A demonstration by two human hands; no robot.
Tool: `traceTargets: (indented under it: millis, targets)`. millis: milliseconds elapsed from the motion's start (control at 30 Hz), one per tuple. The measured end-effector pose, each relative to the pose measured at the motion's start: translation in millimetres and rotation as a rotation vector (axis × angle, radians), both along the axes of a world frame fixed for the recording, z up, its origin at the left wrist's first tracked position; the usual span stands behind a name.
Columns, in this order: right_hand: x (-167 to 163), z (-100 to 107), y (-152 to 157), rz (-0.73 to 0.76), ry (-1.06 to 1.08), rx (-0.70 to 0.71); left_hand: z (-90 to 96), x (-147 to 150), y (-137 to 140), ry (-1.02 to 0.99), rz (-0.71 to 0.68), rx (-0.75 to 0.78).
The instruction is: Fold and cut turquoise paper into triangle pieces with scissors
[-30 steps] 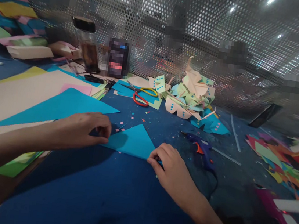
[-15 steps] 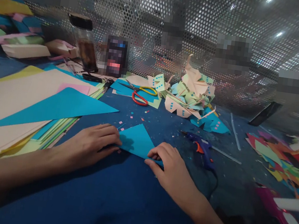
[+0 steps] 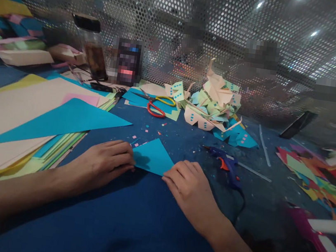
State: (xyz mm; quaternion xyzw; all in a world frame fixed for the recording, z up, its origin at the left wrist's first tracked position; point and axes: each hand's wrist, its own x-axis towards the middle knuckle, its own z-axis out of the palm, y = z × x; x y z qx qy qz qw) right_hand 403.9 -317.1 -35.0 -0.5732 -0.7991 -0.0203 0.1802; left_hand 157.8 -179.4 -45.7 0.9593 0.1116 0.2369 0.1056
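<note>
A blue folded paper triangle (image 3: 153, 156) lies on the dark blue table between my hands, its point facing away from me. My left hand (image 3: 113, 159) grips its left corner, fingers bent together over the edge. At the right corner, my right hand (image 3: 186, 183) pinches the paper between thumb and fingers; that corner is hidden under the hand. To the left, a larger blue paper triangle (image 3: 65, 122) rests on a stack of coloured sheets (image 3: 15, 121).
Beyond the paper lie red-and-yellow-handled scissors (image 3: 156, 108) and a heap of folded paper boats (image 3: 213, 103). A glue gun (image 3: 226, 165) with its cord is right of my right hand. Paper strips (image 3: 322, 181) and a magenta-and-white object (image 3: 318, 237) lie far right. A bottle (image 3: 95, 53) stands at back left.
My right hand's fingers have closed down over the paper's right corner, covering the bit of edge that showed there. My left hand stays at the left corner.
</note>
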Motion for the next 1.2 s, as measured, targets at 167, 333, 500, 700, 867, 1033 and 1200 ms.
traceTargets:
  millis: [167,333,500,700,867,1033,1200]
  targets:
    - [0.7,-1.0,0.5,-0.019,0.040,-0.018,1.1,0.4,0.9,0.008,0.006,-0.059]
    - [0.9,-2.7,2.7,-0.031,0.092,-0.066,2.3,0.5,0.1,0.037,0.015,-0.118]
    - [1.8,-2.5,2.5,-0.070,0.152,-0.119,0.9,1.4,-1.3,0.048,0.071,-0.199]
    - [1.5,-3.1,4.4,-0.147,0.235,-0.181,0.2,2.7,-2.1,0.061,0.143,-0.261]
    - [1.2,-4.5,5.4,-0.214,0.274,-0.219,2.3,3.0,-3.3,0.083,0.188,-0.291]
    - [0.8,-5.5,5.7,-0.250,0.277,-0.225,0.2,2.9,-3.0,0.085,0.215,-0.292]
    - [0.7,-6.0,6.8,-0.278,0.263,-0.222,-1.8,1.4,-3.5,0.102,0.187,-0.259]
